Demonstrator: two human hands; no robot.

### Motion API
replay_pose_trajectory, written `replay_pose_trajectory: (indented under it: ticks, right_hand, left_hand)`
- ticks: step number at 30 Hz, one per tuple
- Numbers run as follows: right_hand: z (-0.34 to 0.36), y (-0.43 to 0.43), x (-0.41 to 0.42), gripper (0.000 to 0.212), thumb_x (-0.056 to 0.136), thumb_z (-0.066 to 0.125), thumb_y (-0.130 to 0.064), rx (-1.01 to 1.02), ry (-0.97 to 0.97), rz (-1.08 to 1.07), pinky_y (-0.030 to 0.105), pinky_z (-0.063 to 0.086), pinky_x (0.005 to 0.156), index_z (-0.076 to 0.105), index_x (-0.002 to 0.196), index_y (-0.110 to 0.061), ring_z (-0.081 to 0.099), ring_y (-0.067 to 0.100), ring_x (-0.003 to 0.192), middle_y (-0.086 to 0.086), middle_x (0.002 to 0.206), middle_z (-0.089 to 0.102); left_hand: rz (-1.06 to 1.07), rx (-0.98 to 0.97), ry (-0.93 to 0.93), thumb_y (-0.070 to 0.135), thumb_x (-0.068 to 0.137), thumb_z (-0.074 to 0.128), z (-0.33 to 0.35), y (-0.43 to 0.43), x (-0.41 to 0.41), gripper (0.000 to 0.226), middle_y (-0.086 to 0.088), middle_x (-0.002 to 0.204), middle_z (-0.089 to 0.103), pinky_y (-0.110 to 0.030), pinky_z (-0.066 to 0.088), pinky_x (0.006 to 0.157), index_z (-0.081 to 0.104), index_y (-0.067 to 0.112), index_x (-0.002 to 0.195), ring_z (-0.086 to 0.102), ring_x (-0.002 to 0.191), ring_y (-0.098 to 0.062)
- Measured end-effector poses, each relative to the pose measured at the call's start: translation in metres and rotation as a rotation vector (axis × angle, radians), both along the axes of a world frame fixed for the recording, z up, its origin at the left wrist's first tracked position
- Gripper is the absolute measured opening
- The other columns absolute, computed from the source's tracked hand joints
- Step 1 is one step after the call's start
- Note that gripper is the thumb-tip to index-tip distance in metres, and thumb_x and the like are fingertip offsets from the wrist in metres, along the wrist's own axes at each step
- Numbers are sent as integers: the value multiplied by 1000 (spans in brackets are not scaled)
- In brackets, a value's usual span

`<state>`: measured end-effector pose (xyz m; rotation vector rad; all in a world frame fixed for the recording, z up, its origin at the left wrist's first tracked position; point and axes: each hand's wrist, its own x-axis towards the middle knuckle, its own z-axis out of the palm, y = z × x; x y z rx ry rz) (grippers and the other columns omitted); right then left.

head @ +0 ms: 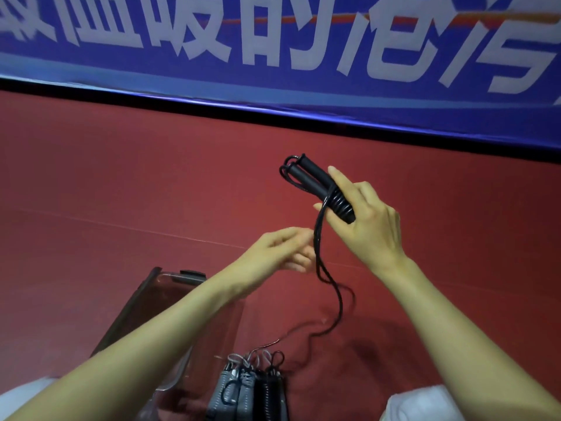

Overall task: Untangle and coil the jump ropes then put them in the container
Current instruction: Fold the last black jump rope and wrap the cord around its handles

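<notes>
So the right hand (367,220) is clamped on the jump rope (340,205), thumb on one side and fingers on the other. It's gripping the 2 black handles (315,180) held side by side, with several turns of cord wound tight around them. The left hand (282,250) sits just below and to the left of the right one, right up against the loose tail (318,253). It's too blurred for me to tell if it's pinching the cord or just touching it.

The tail drops from the right hand down to the red floor (121,177) and snakes toward the person. The clear container (145,299) is under the left forearm. A few finished bundles (252,387) sit below and between the 2 hands, and I can't tell if they're inside the container or beside it.

Handling-wise, I'd guess the cord is light, floppy and a bit springy, so the wraps will want to loosen if the tension goes. The handles are the stiff part, so grip there and feed the tail close to the wraps. A blue banner (273,41) is well beyond both hands.
</notes>
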<state>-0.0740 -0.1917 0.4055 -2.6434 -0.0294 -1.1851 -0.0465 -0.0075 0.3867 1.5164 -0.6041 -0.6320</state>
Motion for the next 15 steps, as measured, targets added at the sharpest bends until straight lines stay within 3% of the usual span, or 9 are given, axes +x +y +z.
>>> replay_pose_trajectory:
  ticks: [2, 4, 5, 8, 10, 15]
  right_hand:
    - [-2, 1, 0, 58, 84, 53, -52, -26, -14, 22, 26, 43, 48, 55, 136, -26, 60, 20, 59, 0, 85, 58]
    - [-2, 0, 0, 58, 84, 51, -50, -37, -20, 36, 28, 46, 47, 55, 136, -25, 60, 20, 59, 2, 85, 58]
    - [-2, 0, -1, 58, 85, 50, -51, -37, -23, 43, 28, 47, 47, 55, 136, -24, 60, 21, 59, 2, 85, 58]
    - [-2, -1, -1, 58, 85, 49, -50, -43, -29, 43, 25, 44, 49, 56, 136, -23, 60, 21, 59, 2, 84, 58]
    - [-3, -1, 0, 57, 85, 50, -50, -72, -38, 40, 26, 44, 47, 56, 135, -24, 61, 21, 59, 2, 84, 58]
    - [-3, 0, -1, 58, 86, 49, -53, -118, -61, 75, 26, 46, 45, 57, 134, -22, 61, 20, 59, 3, 86, 59]
  left_hand:
    - [73, -35, -10, 57, 82, 58, 1, -1, 5, 41, -3, 78, 66, -25, 47, 80, 76, 20, 80, 59, 76, -12]
    - [79, -91, -9, 50, 84, 61, 4, 0, 6, 38, -8, 75, 60, -29, 46, 85, 69, 18, 67, 60, 78, -16]
    - [78, -131, 63, 48, 86, 61, 8, 0, 6, 39, -8, 73, 57, -31, 49, 83, 64, 14, 67, 61, 73, -17]
    - [-6, -115, 237, 56, 87, 45, 20, 2, 5, 53, -5, 72, 58, -26, 47, 57, 66, 8, 83, 52, 51, -16]
    - [-78, -70, 230, 54, 86, 42, 23, 3, 8, 54, -3, 69, 61, -25, 46, 58, 73, 10, 89, 50, 51, -15]
    - [-47, -131, 277, 30, 80, 59, 24, 11, 20, 25, 1, 61, 58, -23, 53, 69, 76, 13, 74, 59, 61, -12]
